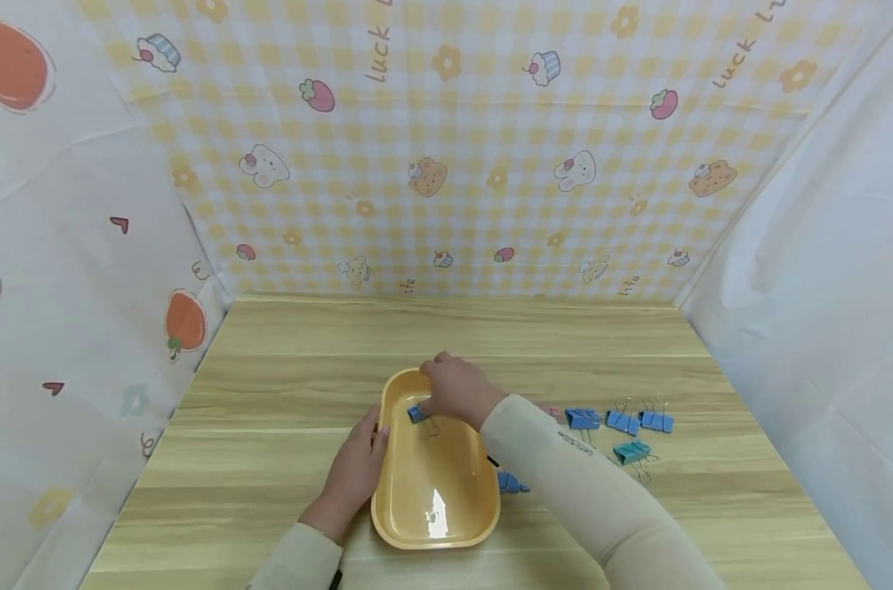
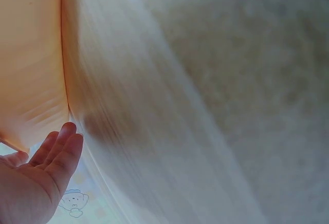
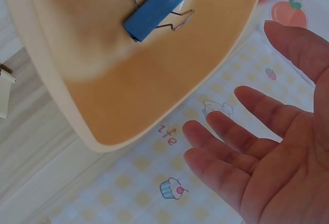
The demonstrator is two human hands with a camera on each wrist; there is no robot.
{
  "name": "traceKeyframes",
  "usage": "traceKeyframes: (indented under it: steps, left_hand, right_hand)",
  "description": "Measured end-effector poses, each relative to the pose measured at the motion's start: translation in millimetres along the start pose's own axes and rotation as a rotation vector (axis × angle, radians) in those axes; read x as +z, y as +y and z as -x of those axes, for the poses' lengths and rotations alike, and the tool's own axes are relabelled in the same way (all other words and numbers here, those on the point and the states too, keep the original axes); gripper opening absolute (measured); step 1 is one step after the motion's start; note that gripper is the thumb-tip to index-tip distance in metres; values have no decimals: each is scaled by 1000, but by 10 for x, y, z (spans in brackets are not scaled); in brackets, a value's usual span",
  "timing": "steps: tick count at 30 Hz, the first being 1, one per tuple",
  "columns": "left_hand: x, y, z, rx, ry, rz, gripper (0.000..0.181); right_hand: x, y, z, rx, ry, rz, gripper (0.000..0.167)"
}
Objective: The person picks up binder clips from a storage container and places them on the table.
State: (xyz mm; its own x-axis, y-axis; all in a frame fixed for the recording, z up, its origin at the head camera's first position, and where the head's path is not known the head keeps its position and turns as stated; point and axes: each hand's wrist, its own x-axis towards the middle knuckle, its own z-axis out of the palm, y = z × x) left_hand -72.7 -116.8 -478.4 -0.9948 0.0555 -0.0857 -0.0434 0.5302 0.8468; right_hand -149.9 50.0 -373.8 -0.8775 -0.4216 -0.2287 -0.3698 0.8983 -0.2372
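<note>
A yellow tray stands on the wooden table in the head view. My left hand holds its left wall, the thumb at the rim and the fingers along the outside; the left wrist view shows these fingers nearly straight. Inside the tray, toward its far end, lies a blue binder clip with its wire handles spread. Over the far right rim is my right hand. In the right wrist view its fingers are spread and hold nothing, apart from the clip.
Right of the tray lie several binder clips: blue ones, a teal one and a pink one partly behind my right sleeve. Another blue clip is close beside the tray's right wall. A checked cloth hangs behind the table.
</note>
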Motion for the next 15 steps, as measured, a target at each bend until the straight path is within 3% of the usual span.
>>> traceKeyframes:
  steps: [7, 15]
  left_hand:
    - [5, -7, -3, -6, 1, -23, 52]
    - [5, -6, 1, -4, 2, -21, 53]
  right_hand:
    - [79, -38, -111, 40, -44, 27, 59]
    - [103, -77, -142, 34, -59, 55, 54]
